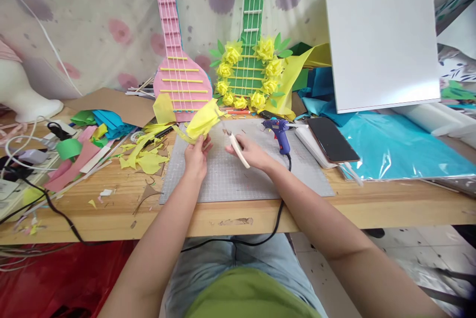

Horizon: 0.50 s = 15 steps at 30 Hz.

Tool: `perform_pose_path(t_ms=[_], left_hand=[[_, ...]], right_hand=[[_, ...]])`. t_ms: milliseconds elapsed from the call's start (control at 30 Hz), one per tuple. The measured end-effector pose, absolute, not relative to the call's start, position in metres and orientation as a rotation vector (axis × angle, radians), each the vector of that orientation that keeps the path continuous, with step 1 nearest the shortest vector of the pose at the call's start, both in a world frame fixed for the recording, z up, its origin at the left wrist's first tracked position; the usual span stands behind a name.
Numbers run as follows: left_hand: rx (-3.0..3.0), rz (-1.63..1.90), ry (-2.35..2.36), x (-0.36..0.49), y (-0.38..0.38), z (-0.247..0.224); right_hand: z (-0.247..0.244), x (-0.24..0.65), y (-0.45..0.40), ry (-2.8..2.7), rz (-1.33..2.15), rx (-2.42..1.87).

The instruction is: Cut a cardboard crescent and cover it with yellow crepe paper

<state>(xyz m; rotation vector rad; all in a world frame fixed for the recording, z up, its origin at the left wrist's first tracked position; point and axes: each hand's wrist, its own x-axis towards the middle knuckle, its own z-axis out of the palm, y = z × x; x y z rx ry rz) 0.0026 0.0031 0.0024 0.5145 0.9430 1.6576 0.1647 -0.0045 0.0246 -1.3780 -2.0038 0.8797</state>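
Note:
Yellow paper is pinched in my left hand, held above the left part of the grey cutting mat. My right hand is wrapped round white-handled scissors, whose blades point up and left toward the paper, just right of it. Behind my hands, a pink paper guitar and a green one ringed with yellow flowers lean against the curtain. A blue glue gun lies on the mat, right of my right hand.
A black phone and blue film lie at the right, with a white panel behind. Yellow scraps are left of the mat. A power strip with cables sits far left. The glue gun's black cord hangs over the table edge.

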Motion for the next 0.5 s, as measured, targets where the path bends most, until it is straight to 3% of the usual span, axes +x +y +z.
perform_pose_path(t_ms=[233,500], left_hand=[[0.297,1.634,0.828,-0.0081,0.0087,0.0039],[0.447,1.710,0.891,-0.0042,0.0080,0.0001]], right_hand=[[0.0333,0.1650,-0.0150,-2.485,0.461,-1.579],[0.0287,0.1605,-0.0147,-2.508,0.526,-1.572]])
